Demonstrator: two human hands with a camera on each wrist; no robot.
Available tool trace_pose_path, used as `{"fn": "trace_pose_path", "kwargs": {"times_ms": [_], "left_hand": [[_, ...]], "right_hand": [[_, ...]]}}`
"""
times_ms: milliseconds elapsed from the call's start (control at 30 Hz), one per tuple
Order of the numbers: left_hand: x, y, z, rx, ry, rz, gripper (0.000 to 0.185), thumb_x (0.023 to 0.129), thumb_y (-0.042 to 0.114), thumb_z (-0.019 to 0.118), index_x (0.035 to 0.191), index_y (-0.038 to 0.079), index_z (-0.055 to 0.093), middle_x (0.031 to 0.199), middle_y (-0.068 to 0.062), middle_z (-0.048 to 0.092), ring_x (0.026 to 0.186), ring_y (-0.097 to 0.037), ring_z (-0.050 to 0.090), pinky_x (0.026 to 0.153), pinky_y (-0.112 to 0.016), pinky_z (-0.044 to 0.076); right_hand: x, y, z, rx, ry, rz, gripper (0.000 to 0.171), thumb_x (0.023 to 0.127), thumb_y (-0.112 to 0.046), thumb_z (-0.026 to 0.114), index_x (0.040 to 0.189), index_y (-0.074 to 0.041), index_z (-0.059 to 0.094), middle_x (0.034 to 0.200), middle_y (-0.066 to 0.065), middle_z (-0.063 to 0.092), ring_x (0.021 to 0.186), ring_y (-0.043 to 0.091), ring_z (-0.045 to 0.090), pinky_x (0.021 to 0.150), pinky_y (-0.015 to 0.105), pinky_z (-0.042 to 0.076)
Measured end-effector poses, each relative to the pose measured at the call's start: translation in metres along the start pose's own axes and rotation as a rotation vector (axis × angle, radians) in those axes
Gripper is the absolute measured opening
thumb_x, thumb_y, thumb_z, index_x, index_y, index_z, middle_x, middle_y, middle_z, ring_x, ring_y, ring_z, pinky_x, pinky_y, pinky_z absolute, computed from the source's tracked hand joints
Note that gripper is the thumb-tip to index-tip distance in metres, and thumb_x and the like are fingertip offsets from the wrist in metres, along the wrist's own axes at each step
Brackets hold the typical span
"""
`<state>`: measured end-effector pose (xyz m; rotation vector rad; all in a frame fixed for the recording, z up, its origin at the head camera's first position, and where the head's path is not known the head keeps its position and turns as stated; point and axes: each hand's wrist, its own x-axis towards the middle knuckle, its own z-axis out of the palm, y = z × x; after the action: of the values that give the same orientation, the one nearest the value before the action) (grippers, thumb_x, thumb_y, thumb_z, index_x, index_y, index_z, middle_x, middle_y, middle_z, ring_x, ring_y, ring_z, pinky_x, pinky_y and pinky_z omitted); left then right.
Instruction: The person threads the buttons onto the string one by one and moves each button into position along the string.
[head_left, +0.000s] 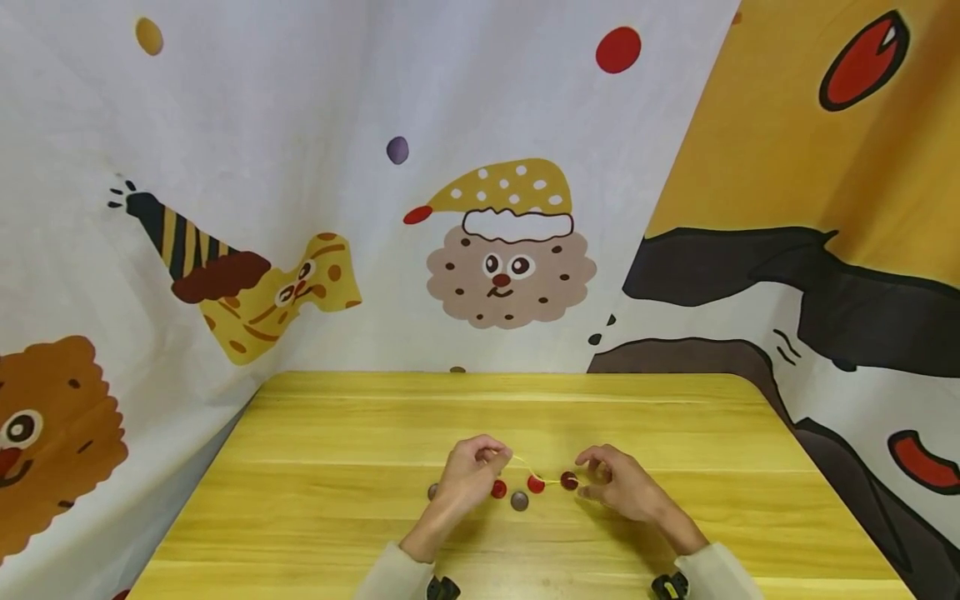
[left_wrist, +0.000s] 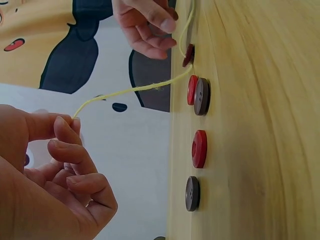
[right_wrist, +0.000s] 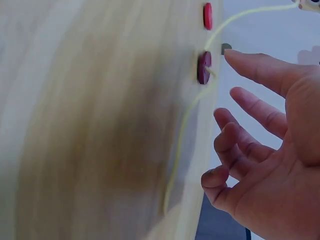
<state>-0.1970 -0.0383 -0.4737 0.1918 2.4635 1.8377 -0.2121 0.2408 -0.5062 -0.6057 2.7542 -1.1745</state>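
Yellow string point(head_left: 527, 465) is so thin in the head view that its end is lost in the left hand point(head_left: 472, 471), whose thumb and fingertip pinch it. From there it dips past a red button point(head_left: 536, 484) to a dark red button point(head_left: 569, 481) just beside the right hand point(head_left: 621, 483). The left hand partly covers a far-left button point(head_left: 432, 492); another red one point(head_left: 498, 489) and a grey button point(head_left: 519, 501) show whole between the hands. Pale sleeves point(head_left: 723, 573) are cut off below. Behind the wood-grained bench point(head_left: 315, 500) hangs a cloth point(head_left: 360, 217) printed with cartoon food.

From the left wrist, the grey button overlaps the red button beside it, hiding its edge. The dark red button looks tilted; whether it lies fully on the bench is hard to tell.

From the right wrist, the string crosses the dark red button's face, its passage unclear, and a tail trails along the bench. The right hand is relaxed, fingers loosely bent and apart from the button.
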Motion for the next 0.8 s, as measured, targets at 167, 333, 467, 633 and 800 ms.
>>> {"fn": "trace_pose_path", "kwargs": {"times_ms": [167,333,467,633,800], "left_hand": [[0.0,0.001,0.001,-0.004,-0.01,0.0,0.016,0.095,0.023,0.067,0.097,0.007,0.071,0.075,0.001,0.058,0.065,-0.013,0.05,0.06,-0.027,0.042],[-0.001,0.003,0.003,-0.012,-0.024,0.014,0.019,0.095,0.023,0.067,0.098,0.005,0.071,0.075,-0.003,0.059,0.062,-0.013,0.049,0.06,-0.028,0.042],[0.0,0.004,0.006,-0.02,-0.035,0.019,0.019,0.095,0.023,0.067,0.098,0.004,0.071,0.076,-0.008,0.062,0.058,-0.012,0.048,0.055,-0.026,0.041],[0.001,0.005,0.008,-0.029,-0.045,0.023,0.02,0.096,0.022,0.066,0.099,0.003,0.071,0.075,-0.008,0.062,0.055,-0.01,0.046,0.048,-0.023,0.038],[0.002,0.007,0.01,-0.031,-0.052,0.018,0.02,0.096,0.022,0.065,0.1,0.003,0.071,0.077,-0.012,0.063,0.057,-0.011,0.048,0.049,-0.023,0.039]], "right_hand": [[0.004,-0.004,0.007,-0.002,-0.034,-0.05,0.038,0.082,-0.011,0.081,0.113,-0.004,0.062,0.099,0.009,0.058,0.077,0.019,0.048,0.065,0.024,0.042],[0.01,-0.019,0.012,0.023,-0.008,-0.069,0.032,0.085,-0.012,0.078,0.113,-0.006,0.064,0.1,0.011,0.061,0.078,0.021,0.052,0.064,0.024,0.043],[0.015,-0.035,0.014,0.053,0.019,-0.101,0.021,0.091,-0.016,0.073,0.11,-0.012,0.067,0.101,0.005,0.067,0.086,0.018,0.057,0.068,0.026,0.045],[0.023,-0.051,0.014,0.126,0.02,-0.099,0.014,0.098,-0.02,0.063,0.108,-0.013,0.069,0.098,0.002,0.07,0.085,0.014,0.061,0.073,0.029,0.05],[0.024,-0.065,0.011,0.226,0.004,-0.057,0.017,0.101,-0.015,0.057,0.11,-0.007,0.068,0.102,0.009,0.071,0.095,0.026,0.066,0.079,0.03,0.051]]}}
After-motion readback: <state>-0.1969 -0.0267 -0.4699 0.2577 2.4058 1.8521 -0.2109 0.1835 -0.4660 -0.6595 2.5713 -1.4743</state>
